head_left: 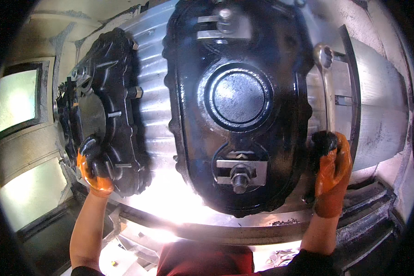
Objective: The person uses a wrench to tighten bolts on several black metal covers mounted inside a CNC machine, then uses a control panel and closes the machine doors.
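Observation:
My right hand [332, 172], in an orange glove with blackened fingers, is closed around the lower part of a long combination wrench [327, 89]. The wrench stands upright, its ring end at the top, alongside a large black oval cover [285, 106]. My left hand [95, 168], in a matching glove, is on the lower part of a black cast housing [119, 73] to the left. Its fingers are curled against this housing; black glove and black metal blend, so the exact hold is hard to see.
Near the cover's lower end, a bolt with nuts [240, 179] passes through a metal clamp plate [260, 171]; a similar clamp [225, 20] is at the top. Behind runs a ribbed silver metal surface [154, 87]. A dark grooved ledge [365, 209] lies lower right, a window [16, 101] at left.

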Tool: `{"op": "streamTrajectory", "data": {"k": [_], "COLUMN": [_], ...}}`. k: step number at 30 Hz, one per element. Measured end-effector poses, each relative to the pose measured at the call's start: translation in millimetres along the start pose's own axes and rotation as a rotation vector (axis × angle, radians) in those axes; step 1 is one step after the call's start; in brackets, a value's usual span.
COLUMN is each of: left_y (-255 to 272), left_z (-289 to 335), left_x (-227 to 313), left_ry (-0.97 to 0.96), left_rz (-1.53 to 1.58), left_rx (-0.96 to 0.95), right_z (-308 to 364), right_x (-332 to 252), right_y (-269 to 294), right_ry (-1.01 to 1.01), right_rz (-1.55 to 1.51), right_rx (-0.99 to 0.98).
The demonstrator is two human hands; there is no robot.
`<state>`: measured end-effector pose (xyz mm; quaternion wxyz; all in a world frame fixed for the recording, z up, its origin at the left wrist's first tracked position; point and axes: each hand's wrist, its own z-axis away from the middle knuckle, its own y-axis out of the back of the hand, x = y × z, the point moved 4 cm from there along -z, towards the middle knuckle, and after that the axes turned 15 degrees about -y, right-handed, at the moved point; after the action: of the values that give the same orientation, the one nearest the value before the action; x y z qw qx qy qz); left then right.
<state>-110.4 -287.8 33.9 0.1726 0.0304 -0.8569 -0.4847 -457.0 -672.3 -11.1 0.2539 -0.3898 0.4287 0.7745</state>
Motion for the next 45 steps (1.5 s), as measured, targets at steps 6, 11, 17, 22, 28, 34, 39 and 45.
{"op": "streamTrajectory", "data": {"k": [6, 11, 17, 22, 28, 34, 39, 45], "left_y": [2.2, 2.3, 0.6, 2.2, 5.5, 5.9, 6.4, 7.9], "left_z": [-4.8, -7.9, -3.0, -3.7, -9.1, 1.9, -4.7, -8.1], "left_x": [2.4, 3.8, 2.8, 6.5, 12.2, 8.5, 8.6, 14.1], "left_ry": [-0.028, -0.106, -0.081, -0.031, -0.105, -0.182, -0.212, -0.21], "left_rz": [-0.032, -0.003, 0.015, 0.117, 0.106, 0.04, -0.001, 0.059], "left_rx": [0.015, -0.086, -0.018, 0.011, 0.06, 0.087, 0.017, 0.084], "right_z": [2.5, 0.8, -2.5, -13.0, -15.6, -40.9, -36.1, -39.9], "right_x": [-5.5, -3.1, -58.5, -117.8, -148.0, -151.6, -134.4, -124.8], "right_y": [-4.9, -9.9, 1.3, -11.0, -28.9, -30.0, -24.5, -27.5], "right_ry": [0.145, 0.08, 0.208, 0.35, 0.485, 0.516, 0.583, 0.649], "right_rz": [0.247, 0.228, 0.44, 0.656, 0.872, 1.049, 1.064, 1.134], "right_rx": [0.157, 0.208, 0.228, 0.189, 0.141, 0.153, 0.385, 0.613]}}
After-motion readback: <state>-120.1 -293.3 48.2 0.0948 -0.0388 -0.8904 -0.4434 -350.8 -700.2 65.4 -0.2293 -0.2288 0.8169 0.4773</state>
